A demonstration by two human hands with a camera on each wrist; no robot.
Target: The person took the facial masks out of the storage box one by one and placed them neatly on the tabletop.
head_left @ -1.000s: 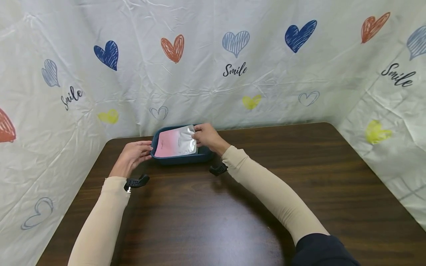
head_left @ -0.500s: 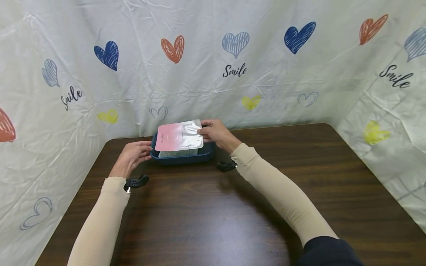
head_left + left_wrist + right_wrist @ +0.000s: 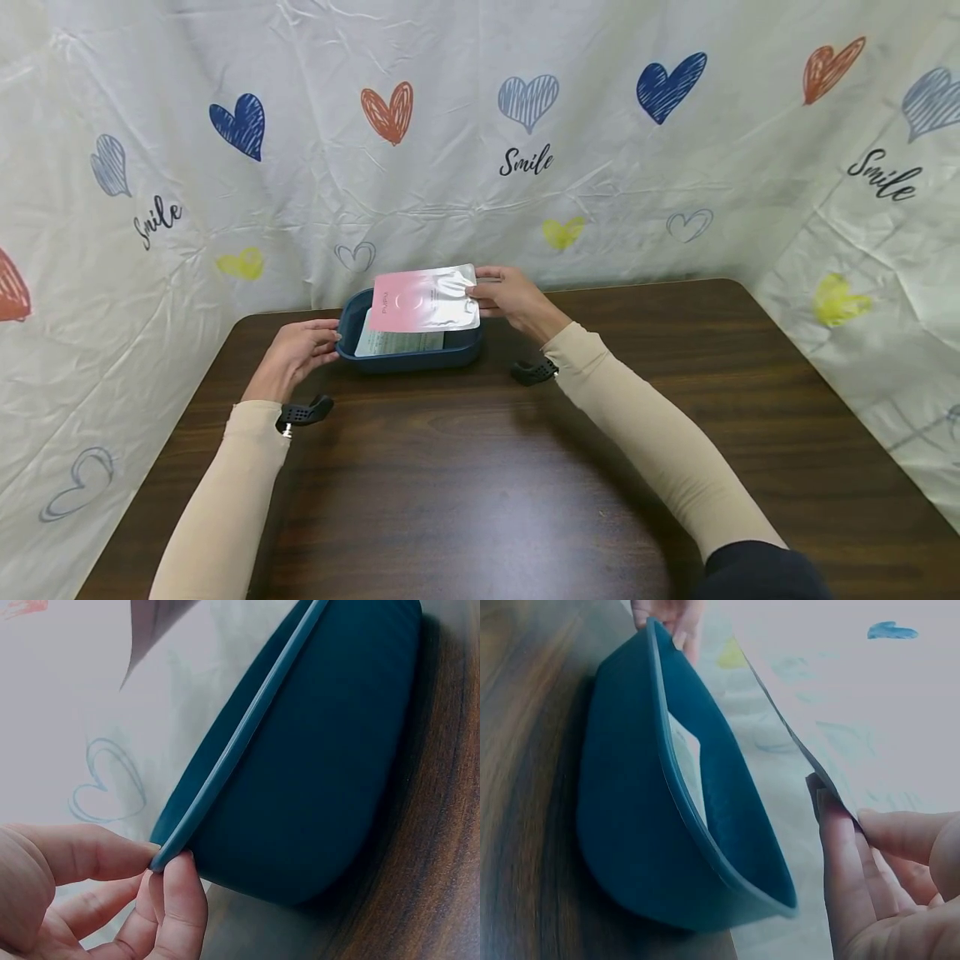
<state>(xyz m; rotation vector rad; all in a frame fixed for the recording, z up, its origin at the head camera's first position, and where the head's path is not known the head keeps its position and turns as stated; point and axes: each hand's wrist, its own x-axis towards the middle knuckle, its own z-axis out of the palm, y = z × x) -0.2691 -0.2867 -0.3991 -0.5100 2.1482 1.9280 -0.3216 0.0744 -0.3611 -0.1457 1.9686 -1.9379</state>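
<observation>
A pink and silver sachet (image 3: 423,300) is held up above a dark blue basin (image 3: 408,363), and my right hand (image 3: 517,302) pinches it by its silver right end. From the right wrist view, thumb and fingers grip the sachet's edge, apart from the basin. My left hand (image 3: 300,354) pinches the basin's left rim; the left wrist view shows the thumb on one side of the rim (image 3: 232,746) and a finger on the other. Inside the basin lies a pale printed packet (image 3: 397,342), partly covered by the sachet in the head view.
The basin stands on a dark wooden table (image 3: 450,467) near its far edge. Behind hangs a white cloth (image 3: 450,200) printed with hearts and "Smile". Black wrist straps (image 3: 307,412) sit on both forearms.
My right hand has lifted the sachet out of the basin and drawn it to the right, uncovering the pale packet below. The left hand has stayed at the rim.
</observation>
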